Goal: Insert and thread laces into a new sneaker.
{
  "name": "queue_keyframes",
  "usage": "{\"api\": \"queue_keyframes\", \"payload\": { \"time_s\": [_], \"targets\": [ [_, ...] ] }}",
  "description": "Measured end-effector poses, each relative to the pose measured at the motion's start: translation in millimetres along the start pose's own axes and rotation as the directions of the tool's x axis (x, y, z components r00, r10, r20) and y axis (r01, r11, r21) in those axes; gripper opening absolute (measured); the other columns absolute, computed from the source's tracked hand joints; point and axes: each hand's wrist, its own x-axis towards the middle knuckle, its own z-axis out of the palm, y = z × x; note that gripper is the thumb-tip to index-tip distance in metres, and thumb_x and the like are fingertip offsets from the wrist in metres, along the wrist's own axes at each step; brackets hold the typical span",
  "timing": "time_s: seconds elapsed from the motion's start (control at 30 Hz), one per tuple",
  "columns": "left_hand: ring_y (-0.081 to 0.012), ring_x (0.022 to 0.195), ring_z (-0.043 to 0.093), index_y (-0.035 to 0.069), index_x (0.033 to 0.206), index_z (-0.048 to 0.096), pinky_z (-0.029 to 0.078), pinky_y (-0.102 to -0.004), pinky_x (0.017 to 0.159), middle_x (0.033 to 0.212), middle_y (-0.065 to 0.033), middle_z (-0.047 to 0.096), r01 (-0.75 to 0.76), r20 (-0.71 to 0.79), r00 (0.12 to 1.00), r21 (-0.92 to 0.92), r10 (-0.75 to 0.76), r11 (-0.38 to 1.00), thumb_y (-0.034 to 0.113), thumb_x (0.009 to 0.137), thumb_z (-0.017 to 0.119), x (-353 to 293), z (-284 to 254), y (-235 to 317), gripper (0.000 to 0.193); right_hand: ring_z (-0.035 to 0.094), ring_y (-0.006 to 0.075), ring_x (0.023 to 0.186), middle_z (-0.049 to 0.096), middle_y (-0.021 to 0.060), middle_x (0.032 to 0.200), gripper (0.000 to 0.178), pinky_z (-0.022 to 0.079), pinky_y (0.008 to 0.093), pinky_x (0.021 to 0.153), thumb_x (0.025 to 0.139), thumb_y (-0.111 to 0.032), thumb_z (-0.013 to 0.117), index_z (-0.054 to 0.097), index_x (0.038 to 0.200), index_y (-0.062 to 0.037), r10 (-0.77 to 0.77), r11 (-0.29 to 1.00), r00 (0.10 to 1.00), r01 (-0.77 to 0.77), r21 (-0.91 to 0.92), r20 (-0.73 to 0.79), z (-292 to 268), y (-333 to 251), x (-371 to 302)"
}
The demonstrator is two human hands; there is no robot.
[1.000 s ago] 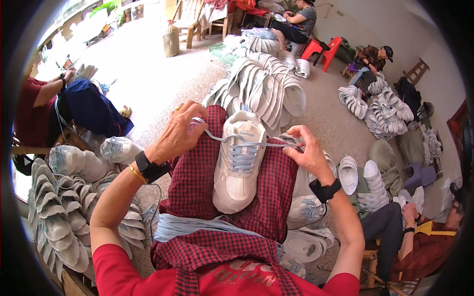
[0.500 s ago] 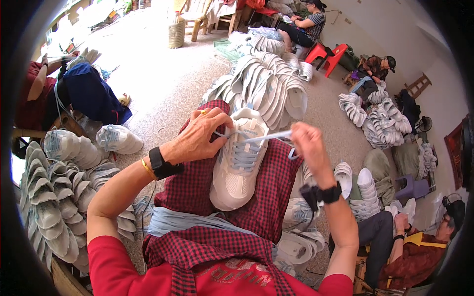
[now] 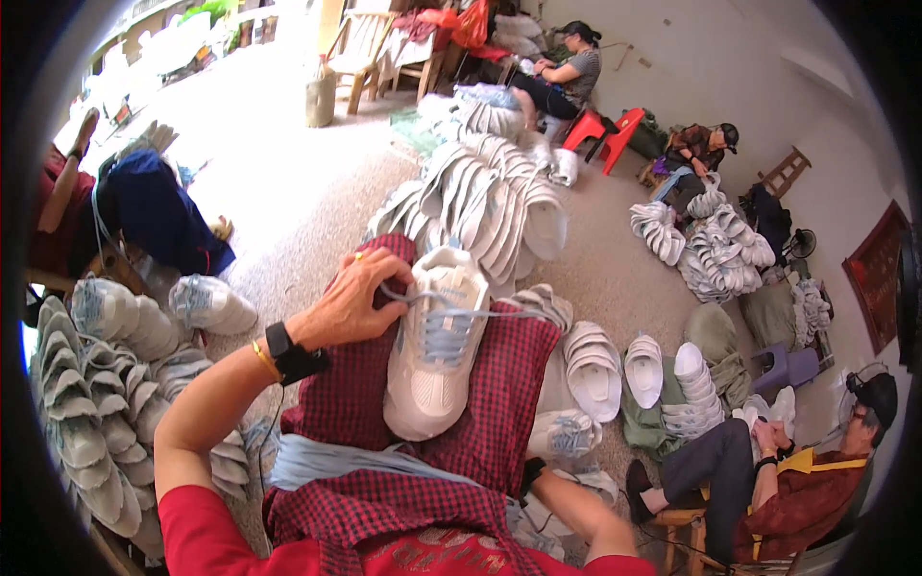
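Note:
A white sneaker (image 3: 434,360) rests on my lap, toe toward me, on a red-and-black checked apron (image 3: 509,379). Pale blue laces (image 3: 444,336) cross its tongue. At the sneaker's upper left edge, my left hand (image 3: 360,296) is closed, with a loop of lace between thumb and fingers. The other lace end runs right, over the apron on my right thigh. My right forearm (image 3: 584,514) reaches down beside that thigh; the hand is hidden by the apron, so its fingers do not show. A bundle of pale blue laces (image 3: 336,468) lies across my lap.
Stacked white shoes (image 3: 101,413) stand on my left, with more shoe rows (image 3: 480,202) ahead and single stacks (image 3: 593,370) on the right. Nearby at right sits a person (image 3: 812,480); others work farther back. Red chairs (image 3: 605,139) stand behind.
My right hand has let its raised stretch of lace drop and gone down beside my right thigh, out of sight. My left hand still pinches the lace. The whole view has shifted slightly.

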Motion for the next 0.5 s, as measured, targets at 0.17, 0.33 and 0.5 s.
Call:
{"api": "queue_keyframes", "payload": {
  "time_s": [0.17,0.33,0.5],
  "targets": [
    [-0.0249,0.098,0.060,0.009,0.103,0.062,0.036,-0.0421,0.094,0.098,-0.0082,0.061,-0.005,0.004,1.000,-0.012,0.005,1.000,0.014,0.075,0.072,-3.7,-0.1,5.3,0.031,0.064,0.0308,0.106,0.066,0.0211,0.117,0.032,0.049,0.0379,0.095,0.092,0.000,0.053,0.059,0.123,0.0017,0.043,0.894,0.991,0.017,0.448,-0.124,-15.3,-49.8,-24.4],
    [-0.0237,0.102,0.059,0.009,0.105,0.061,0.036,-0.0409,0.097,0.104,-0.0067,0.061,0.045,0.066,0.997,0.035,-0.047,0.998,0.012,0.076,0.075,-3.0,-1.0,2.4,0.033,0.056,0.0220,0.120,0.057,0.0181,0.137,0.045,0.044,0.0341,0.104,0.096,0.004,0.045,0.044,0.141,0.0031,-0.024,0.691,0.997,0.067,0.720,-0.071,-74.9,-70.9,-43.4],
    [-0.0235,0.107,0.058,0.009,0.106,0.062,0.036,-0.0424,0.098,0.106,-0.0065,0.062,0.053,0.094,0.994,0.020,-0.054,0.998,0.012,0.076,0.075,3.7,-2.9,6.9,0.033,0.065,0.0213,0.098,0.070,0.0171,0.115,0.033,0.050,0.0337,0.093,0.090,0.002,0.054,0.064,0.121,0.0056,0.063,0.672,0.994,0.021,0.740,-0.085,-24.8,-36.7,-17.4]
  ]
}}
